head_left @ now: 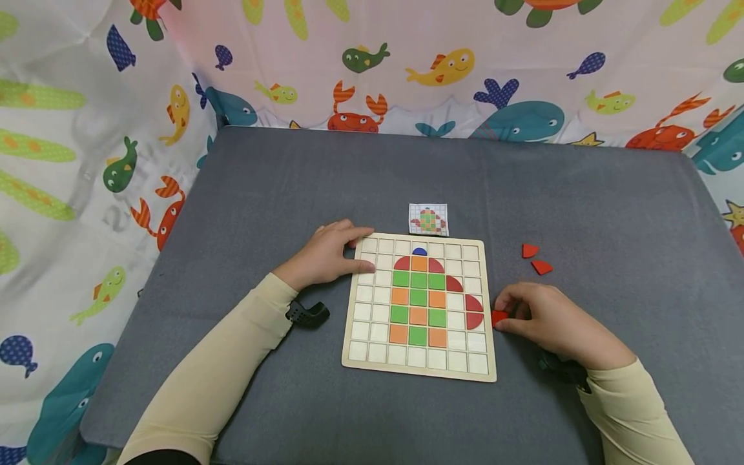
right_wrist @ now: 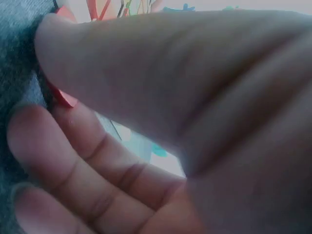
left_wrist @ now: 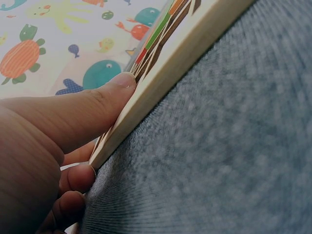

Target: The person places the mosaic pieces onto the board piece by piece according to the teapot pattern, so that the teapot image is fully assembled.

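Note:
A wooden grid board [head_left: 398,354] lies on the grey table in the head view, bearing green, orange and red tiles and a blue half-round tile [head_left: 420,251]. My left hand [head_left: 328,255] grips its upper left corner. The left wrist view shows the thumb [left_wrist: 105,102] against the top edge and the other fingers at the corner. Beside the board's right edge, my right hand [head_left: 543,323] pinches a red tile [head_left: 498,317] at the tabletop. The thumb hides much of that red tile [right_wrist: 67,99] in the right wrist view.
Two loose red quarter-round tiles [head_left: 530,250] lie right of the board. A small printed pattern card [head_left: 428,219] lies against the board's far edge. A curtain [head_left: 395,84] with sea animals hangs behind and left of the grey table [head_left: 325,174].

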Available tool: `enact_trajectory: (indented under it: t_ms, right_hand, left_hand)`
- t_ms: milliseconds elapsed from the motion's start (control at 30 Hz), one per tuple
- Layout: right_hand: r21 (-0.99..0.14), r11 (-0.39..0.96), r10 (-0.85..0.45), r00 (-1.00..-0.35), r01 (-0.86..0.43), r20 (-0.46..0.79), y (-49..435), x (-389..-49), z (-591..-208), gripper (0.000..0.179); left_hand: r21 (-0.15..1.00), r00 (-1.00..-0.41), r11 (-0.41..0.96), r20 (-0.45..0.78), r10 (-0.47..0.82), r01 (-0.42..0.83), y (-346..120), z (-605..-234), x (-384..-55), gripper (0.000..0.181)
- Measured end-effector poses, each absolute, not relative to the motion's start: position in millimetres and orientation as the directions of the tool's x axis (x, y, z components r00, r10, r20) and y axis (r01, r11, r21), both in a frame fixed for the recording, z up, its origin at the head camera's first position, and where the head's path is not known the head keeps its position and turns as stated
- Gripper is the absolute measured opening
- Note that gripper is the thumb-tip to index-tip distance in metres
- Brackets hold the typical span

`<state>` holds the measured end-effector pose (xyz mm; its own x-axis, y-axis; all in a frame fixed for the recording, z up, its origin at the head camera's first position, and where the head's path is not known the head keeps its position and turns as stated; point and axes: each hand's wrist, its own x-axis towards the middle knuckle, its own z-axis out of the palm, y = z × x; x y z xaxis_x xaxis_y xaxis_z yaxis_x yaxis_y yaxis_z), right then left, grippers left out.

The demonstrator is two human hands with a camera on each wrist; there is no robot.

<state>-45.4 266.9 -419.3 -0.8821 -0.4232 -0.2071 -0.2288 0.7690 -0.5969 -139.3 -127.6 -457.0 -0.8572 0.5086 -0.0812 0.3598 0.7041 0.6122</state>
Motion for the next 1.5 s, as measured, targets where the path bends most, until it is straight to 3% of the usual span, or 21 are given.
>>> enact_trajectory:
  t_ms: [600, 1167, 1500]
  right_hand:
    - [-0.731, 0.657, -0.448, -0.874, -0.183, -0.185, 248.9, -35.1, -407.9, 0.013]
    - [-0.766, 0.588, -0.589, -0.787, -0.261, -0.184, 223.0, -30.3, -418.1, 0.01]
    - [-0.75, 0.579, -0.601, -0.789, -0.32, -0.127, 219.2, -28.9, -423.8, 0.017]
  left_hand:
    - [0.612, -0.856, 0.703, -0.081, 0.511, 0.362, -127.4, -457.7, -139.2, 0.076]
    - [0.613, -0.861, 0.703, -0.072, 0.504, 0.361, -127.7, -457.7, -140.1, 0.074]
    - [0.619, -0.861, 0.701, -0.075, 0.503, 0.355, -127.1, -455.9, -139.2, 0.074]
